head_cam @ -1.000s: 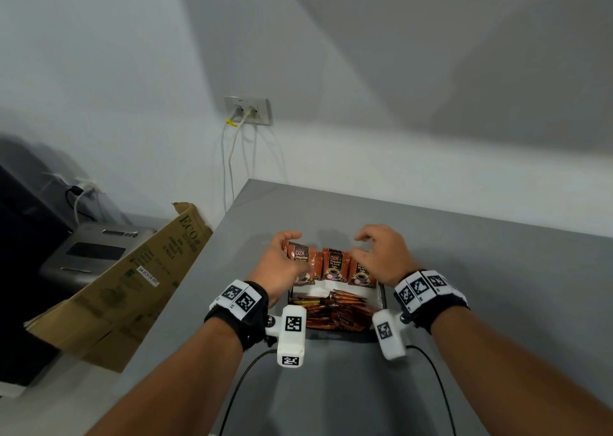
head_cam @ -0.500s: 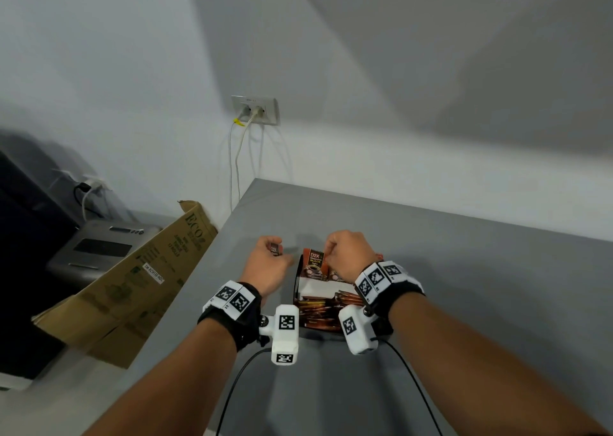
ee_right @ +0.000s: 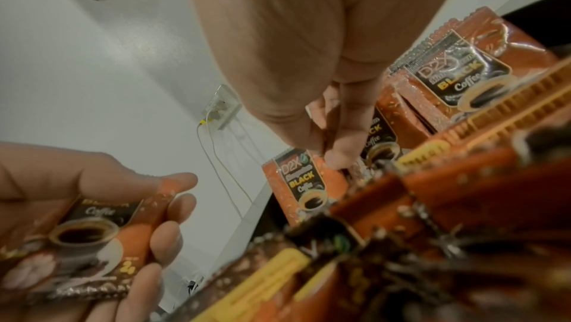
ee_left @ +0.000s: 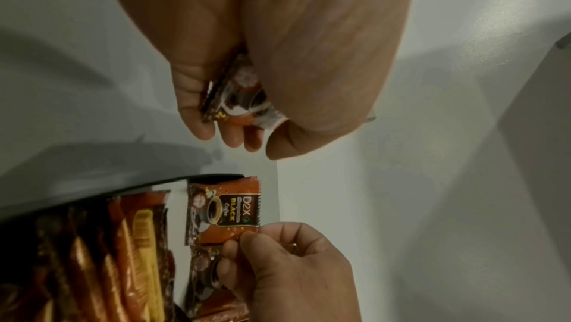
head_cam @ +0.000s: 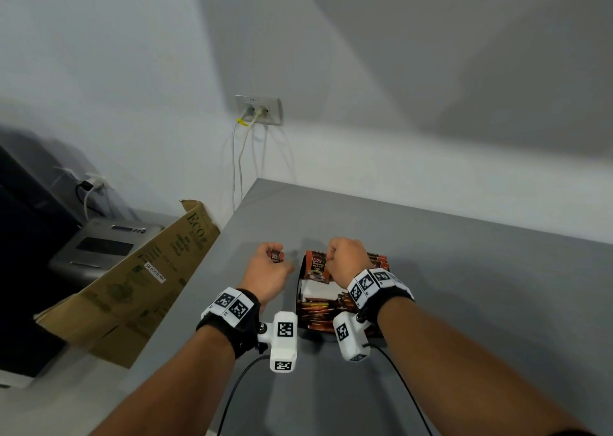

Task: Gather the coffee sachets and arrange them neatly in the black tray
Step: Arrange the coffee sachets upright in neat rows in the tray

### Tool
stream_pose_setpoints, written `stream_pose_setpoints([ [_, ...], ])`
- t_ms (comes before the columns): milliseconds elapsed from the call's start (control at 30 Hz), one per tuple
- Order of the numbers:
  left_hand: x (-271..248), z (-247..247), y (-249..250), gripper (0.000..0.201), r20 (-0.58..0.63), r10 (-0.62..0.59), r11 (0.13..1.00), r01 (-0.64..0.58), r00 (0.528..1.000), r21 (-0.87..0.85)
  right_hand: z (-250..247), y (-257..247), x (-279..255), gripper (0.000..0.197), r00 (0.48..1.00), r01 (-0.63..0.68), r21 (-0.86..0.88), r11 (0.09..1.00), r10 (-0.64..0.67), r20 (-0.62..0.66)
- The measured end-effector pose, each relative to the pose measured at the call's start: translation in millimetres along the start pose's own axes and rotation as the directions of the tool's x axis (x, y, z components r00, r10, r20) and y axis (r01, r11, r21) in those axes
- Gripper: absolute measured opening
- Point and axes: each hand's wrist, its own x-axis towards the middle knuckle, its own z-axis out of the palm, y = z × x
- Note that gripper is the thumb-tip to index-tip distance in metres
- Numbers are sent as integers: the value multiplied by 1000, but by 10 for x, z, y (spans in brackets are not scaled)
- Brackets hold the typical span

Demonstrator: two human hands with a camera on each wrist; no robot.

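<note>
A black tray point(head_cam: 299, 289) sits on the grey table, full of orange and brown coffee sachets point(head_cam: 315, 313). At its far end stand "D2X Black Coffee" sachets point(head_cam: 316, 266). My right hand point(head_cam: 341, 259) hovers over that row and pinches the top edge of an upright sachet point(ee_left: 225, 210). My left hand point(head_cam: 269, 268) is just left of the tray, fingers curled around one loose sachet point(head_cam: 276, 255). The left wrist view shows that sachet point(ee_left: 241, 100) in the palm, and the right wrist view shows it point(ee_right: 92, 234) too. More upright sachets point(ee_right: 457, 75) stand behind my right fingers.
A folded cardboard box point(head_cam: 132, 279) leans against the table's left edge, beside a grey machine point(head_cam: 106, 246). A wall socket point(head_cam: 258, 110) with hanging cables is behind. The grey table point(head_cam: 481, 303) stretches right of the tray. A white divider point(head_cam: 318, 291) lies inside the tray.
My left hand has drawn away to the left of the tray with one sachet. My right hand has shifted left over the upright row and curled onto a sachet.
</note>
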Motion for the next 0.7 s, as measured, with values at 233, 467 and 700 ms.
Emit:
stream_pose_setpoints([
  [233, -38, 45, 73, 20, 106, -19, 995, 29, 994, -93, -75, 33, -9, 9, 999, -17, 112, 994, 22, -43],
  [467, -106, 236, 194, 48, 237, 80, 992, -53, 968, -118, -405, -121, -182, 22, 986, 78, 448, 890, -135, 96],
  [700, -88, 344, 210, 31, 202, 92, 986, -61, 975, -155, -681, 138, -227, 18, 996, 64, 494, 867, -82, 16],
])
